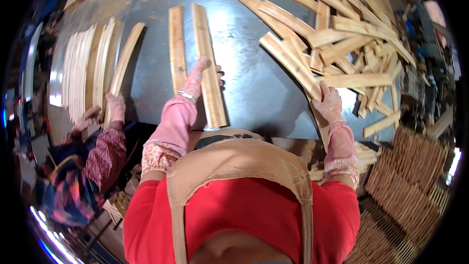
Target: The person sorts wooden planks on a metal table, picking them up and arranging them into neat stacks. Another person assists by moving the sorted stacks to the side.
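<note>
My left hand (pixel 199 74), in a pink glove and sleeve, grips a narrow wooden board (pixel 209 90). The thumb side lies over its left edge, and fingertips show past its right edge. Just left of it a second wooden board (pixel 177 44) lies on the metal table (pixel 156 68). My right hand (pixel 330 101), gloved too, closes on the near end of another wooden board (pixel 288 63), which slants away to the upper left. Beneath that hand a further wooden strip (pixel 318 124) reaches past the table's near edge; how it touches the hand is hidden.
A jumbled pile of wooden boards (pixel 351 54) covers the table's right side. At left, a co-worker's hand (pixel 116 106) holds a board (pixel 128 56) beside a row of lined-up strips (pixel 78 68). Stacked wood strips (pixel 405 181) stand at the lower right.
</note>
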Demonstrator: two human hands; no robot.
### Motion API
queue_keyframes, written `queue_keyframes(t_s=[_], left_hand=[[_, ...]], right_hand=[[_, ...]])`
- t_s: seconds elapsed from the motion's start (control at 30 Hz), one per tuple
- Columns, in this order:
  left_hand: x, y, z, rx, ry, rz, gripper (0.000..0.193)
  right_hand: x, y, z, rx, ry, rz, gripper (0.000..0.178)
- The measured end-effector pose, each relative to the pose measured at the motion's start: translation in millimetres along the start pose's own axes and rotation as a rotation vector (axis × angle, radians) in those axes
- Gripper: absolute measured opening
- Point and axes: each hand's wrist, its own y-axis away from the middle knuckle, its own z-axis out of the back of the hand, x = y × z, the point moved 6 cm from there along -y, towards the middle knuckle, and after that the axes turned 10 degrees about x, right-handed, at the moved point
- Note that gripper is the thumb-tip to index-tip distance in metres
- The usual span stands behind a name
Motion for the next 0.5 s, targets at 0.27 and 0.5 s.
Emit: queue_keyframes(t_s=[0.27,0.5], left_hand=[[54.3,-23.1,-32.7,0.046,-0.317,-0.455,0.049],[79.2,-45.2,69.4,-0.274,-0.189,-0.340,0.051]], right_hand=[[295.8,-11.0,-54.0,0.318,-0.474,0.250,0.069],[60.4,37.3,-43.5,-0.311,-0.184,0.135,0.079]])
